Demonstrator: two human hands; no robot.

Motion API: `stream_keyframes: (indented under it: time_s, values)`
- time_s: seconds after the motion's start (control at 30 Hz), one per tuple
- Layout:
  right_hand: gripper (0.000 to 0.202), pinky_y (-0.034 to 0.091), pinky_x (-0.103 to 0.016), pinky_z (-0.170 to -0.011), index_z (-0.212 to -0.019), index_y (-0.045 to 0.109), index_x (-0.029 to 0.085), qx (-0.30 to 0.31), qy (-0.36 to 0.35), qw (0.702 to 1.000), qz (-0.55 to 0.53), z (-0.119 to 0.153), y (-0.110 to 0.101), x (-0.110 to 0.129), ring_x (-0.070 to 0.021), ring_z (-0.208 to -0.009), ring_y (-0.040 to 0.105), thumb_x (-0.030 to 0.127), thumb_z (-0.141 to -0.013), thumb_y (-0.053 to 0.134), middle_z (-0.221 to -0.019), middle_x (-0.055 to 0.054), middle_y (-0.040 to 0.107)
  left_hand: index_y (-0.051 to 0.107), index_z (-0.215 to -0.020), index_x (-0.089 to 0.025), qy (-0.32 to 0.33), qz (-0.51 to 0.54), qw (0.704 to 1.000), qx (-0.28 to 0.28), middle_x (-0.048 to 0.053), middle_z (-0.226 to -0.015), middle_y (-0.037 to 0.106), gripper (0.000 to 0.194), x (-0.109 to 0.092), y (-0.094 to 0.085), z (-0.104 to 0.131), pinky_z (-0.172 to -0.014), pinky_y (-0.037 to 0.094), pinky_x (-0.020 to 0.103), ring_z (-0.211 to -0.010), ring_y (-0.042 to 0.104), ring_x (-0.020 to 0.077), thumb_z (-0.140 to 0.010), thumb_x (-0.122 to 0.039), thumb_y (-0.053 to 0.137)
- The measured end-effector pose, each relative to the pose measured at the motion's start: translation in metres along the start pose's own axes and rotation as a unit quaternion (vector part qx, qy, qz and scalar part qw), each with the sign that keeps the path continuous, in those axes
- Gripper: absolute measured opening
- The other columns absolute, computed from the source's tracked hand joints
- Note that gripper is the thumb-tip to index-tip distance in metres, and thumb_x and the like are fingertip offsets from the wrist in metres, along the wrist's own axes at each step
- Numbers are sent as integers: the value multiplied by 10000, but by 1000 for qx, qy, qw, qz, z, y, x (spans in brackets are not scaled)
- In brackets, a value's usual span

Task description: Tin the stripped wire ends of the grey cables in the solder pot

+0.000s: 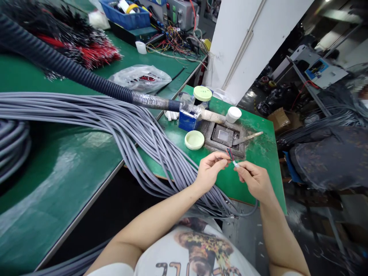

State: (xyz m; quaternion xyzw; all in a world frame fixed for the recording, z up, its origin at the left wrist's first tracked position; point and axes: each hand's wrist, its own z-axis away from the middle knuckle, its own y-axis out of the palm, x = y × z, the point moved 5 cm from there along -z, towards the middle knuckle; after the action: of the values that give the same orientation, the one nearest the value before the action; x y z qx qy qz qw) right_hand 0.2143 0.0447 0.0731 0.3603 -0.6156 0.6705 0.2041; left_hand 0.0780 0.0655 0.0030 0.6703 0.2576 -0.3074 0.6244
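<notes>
While I am sitting just before the solder pot [225, 137] | my left hand [209, 171] is pinching the cable end [230, 154] | my right hand [254, 179] is closing fingertips on one wire of it.

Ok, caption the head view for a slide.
Left hand and right hand pinch a cable's coloured wire ends before a solder pot on the green bench.
</notes>
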Motion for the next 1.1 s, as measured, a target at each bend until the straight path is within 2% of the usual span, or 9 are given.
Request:
stream_keyframes:
  time_s: [0.2,0.43,0.53,1.1]
  values:
    - [275,369,-219,-555,-798,614,182,8,-3,1000,10,0,2,2,-96,-547,488,394,-910,481,-574,35,518,686,-834,-165,-19,31,999,-7,25,-778,665,156,2,-1,0,-648,441,235,-684,583,122,-731,-279,712]
    - [265,359,-217,-569,-783,603,183,12,-8,1000,15,-1,4,4,-91,-555,479,376,-914,478,-586,37,516,704,-877,-180,10,21,1000,-7,19,-769,669,150,1,-5,1,-649,436,223,-697,593,115,-762,-275,709]
    - [264,357,-217,-571,-778,601,184,11,-7,1000,13,-1,5,3,-89,-558,476,375,-914,480,-589,39,514,706,-891,-171,4,18,1000,-17,28,-769,671,171,3,-8,0,-651,440,227,-695,595,119,-769,-290,703]
    - [252,359,-209,-575,-797,601,182,24,-29,998,45,-2,8,9,-82,-560,493,358,-923,471,-596,39,519,703,-806,-150,-24,36,999,-23,12,-649,650,159,-5,-8,-1,-616,414,219,-598,550,101,-701,-265,733]
